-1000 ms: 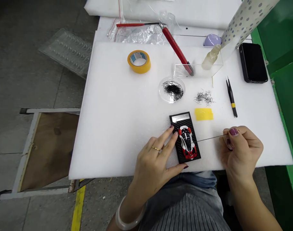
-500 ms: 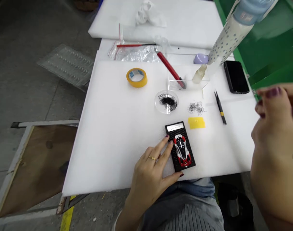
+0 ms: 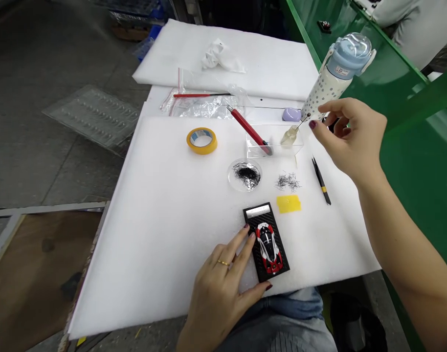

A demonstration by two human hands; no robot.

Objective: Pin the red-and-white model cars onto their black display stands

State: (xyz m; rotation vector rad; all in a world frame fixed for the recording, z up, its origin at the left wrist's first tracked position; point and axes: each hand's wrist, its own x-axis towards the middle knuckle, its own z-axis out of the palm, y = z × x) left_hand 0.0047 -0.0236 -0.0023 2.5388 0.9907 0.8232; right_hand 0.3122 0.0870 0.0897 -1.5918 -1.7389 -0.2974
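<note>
My left hand (image 3: 223, 274) steadies a black display base (image 3: 259, 266), two fingertips at its left edge and the thumb at its lower corner. On that base sits a red, white and black model car (image 3: 269, 249). My right hand (image 3: 350, 137) is raised, thumb and forefinger apart, beside a dark-headed pin (image 3: 308, 116). The pin slants out of the mouth of a small cloudy bottle (image 3: 289, 136), which stands in a clear plastic box (image 3: 255, 152). Black tweezers (image 3: 322, 182) lie below my right hand. Fine black snippets (image 3: 287, 182) lie loose above a yellow tape piece (image 3: 288, 204).
A clear round dish (image 3: 233, 183) holds more black snippets. A red pen-like tool (image 3: 247, 127) leans in the box. Around are a yellow tape roll (image 3: 202, 149), a purple object (image 3: 291, 115), a dotted bottle (image 3: 324, 88), plastic bags (image 3: 209, 111) and crumpled tissue (image 3: 221, 56).
My right hand has come in from the right edge to the small bottle, where the pin now shows. My left hand stays on the base. The view has tilted up.
</note>
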